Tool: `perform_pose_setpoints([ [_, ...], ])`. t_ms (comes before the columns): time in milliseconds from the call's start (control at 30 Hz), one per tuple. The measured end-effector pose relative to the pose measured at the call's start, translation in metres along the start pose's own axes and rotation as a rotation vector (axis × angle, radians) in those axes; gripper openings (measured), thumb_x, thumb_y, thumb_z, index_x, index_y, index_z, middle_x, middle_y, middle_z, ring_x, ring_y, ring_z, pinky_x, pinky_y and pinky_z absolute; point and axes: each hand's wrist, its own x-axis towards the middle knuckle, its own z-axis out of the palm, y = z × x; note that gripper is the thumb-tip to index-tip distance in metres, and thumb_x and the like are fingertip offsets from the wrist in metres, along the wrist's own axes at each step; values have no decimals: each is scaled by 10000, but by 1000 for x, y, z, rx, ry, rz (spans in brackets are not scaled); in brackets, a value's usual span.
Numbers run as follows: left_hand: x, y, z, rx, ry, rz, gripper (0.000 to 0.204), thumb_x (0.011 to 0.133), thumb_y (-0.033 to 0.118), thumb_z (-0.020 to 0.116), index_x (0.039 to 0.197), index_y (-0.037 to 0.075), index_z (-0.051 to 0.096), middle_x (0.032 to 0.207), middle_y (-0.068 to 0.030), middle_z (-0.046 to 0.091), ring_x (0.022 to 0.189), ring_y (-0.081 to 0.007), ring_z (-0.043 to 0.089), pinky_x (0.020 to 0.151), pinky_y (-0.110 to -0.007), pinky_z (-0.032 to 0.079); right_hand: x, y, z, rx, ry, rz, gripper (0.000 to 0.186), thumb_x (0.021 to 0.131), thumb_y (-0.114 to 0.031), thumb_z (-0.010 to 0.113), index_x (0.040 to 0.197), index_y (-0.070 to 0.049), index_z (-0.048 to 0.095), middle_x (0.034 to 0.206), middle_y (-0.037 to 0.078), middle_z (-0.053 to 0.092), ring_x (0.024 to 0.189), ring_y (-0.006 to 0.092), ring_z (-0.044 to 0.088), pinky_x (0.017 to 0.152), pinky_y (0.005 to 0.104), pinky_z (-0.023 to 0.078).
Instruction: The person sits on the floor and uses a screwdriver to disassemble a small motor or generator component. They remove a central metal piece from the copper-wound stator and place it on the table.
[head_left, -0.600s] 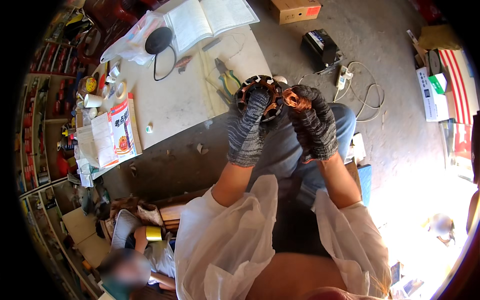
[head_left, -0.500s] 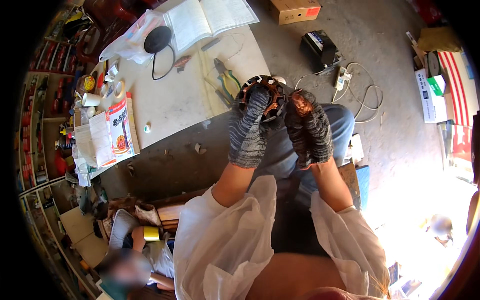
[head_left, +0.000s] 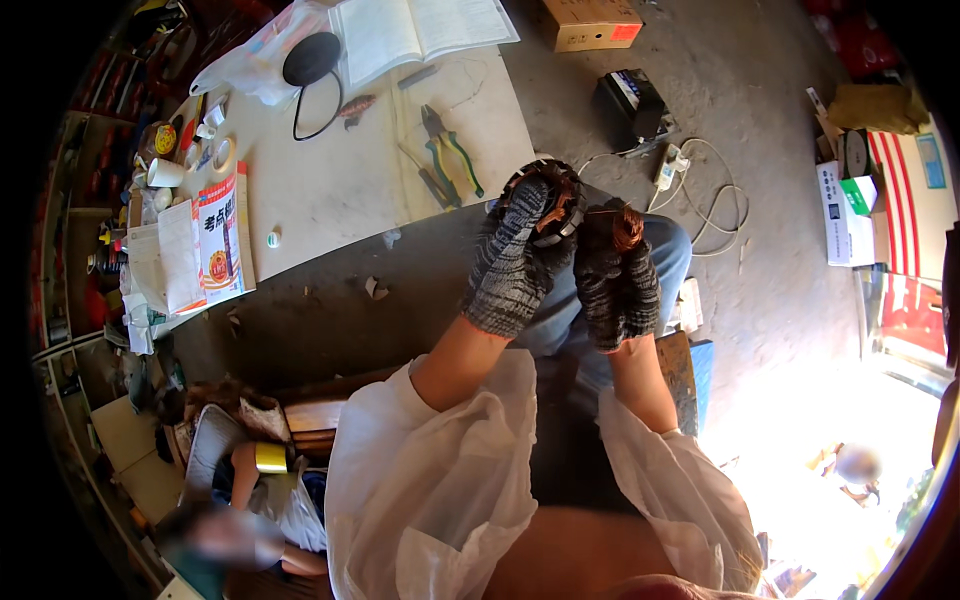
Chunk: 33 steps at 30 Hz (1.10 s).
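Both hands wear grey knit gloves. My left hand grips a ring-shaped metal stator core with copper windings inside, its thumb lying across the ring. Beside it, to the right, my right hand is closed around a bundle of copper wire, which shows at the top of the fist. Both are held above my jeans-clad knee, just past the edge of the white table. On the table near the ring lie pliers with green-yellow handles and another slim tool.
The table holds an open book, a black disc, cups and papers. A cardboard box, black battery and power strip with cord lie on the floor. Shelves line the left. Another person sits at lower left.
The view has shifted slightly. My right hand has turned, with the copper bundle now upright at its top and a little lower. My left hand still holds the ring, now slightly more tilted.
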Motion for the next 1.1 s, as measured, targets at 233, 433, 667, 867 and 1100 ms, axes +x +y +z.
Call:
perform_pose_setpoints([
  [233, 12, 3, -12, -276, -264, -134, 273, 857, 236, 614, 1052, 55, 554, 919, -68, 605, 740, -123, 580, 625, -213, 514, 5, -5, -5, -17, -40, -12, 311, 827, -78, 615, 1095, 29, 500, 1015, 112, 512, 794, 165, 501, 705, 231, 480],
  [433, -3, 1, -11, 180, -130, -97, 355, 809, 225, 677, 1068, 36, 524, 958, -62, 596, 829, -121, 577, 734, -231, 490, 15, -21, 25, 228, -177, -56, 346, 846, -66, 575, 1159, 31, 462, 893, 76, 444, 730, 144, 419, 652, 216, 426],
  [667, -7, 24, -6, 786, -388, 219, 532, 710, 149, 765, 1142, 23, 480, 1077, -93, 589, 961, -168, 578, 838, -301, 483, 18, -23, 32, 149, -63, -66, 406, 861, -76, 563, 1223, 36, 418, 994, 118, 472, 808, 157, 467, 708, 237, 454],
  [867, -4, 33, -6, 787, -453, 205, 618, 660, 84, 793, 1171, 30, 450, 1112, -91, 565, 1035, -167, 543, 908, -311, 450, 27, -20, 28, 269, -157, -3, 426, 860, -57, 557, 1244, 40, 400, 1056, 143, 461, 811, 161, 473, 704, 245, 459],
  [1100, 3, 36, -16, 574, -605, 120, 540, 755, 114, 718, 1223, 41, 459, 1146, -115, 562, 1041, -210, 559, 868, -340, 486, 28, -26, 27, 288, -341, 68, 447, 858, -105, 570, 1259, 13, 411, 1162, 167, 489, 940, 197, 527, 793, 277, 476],
])
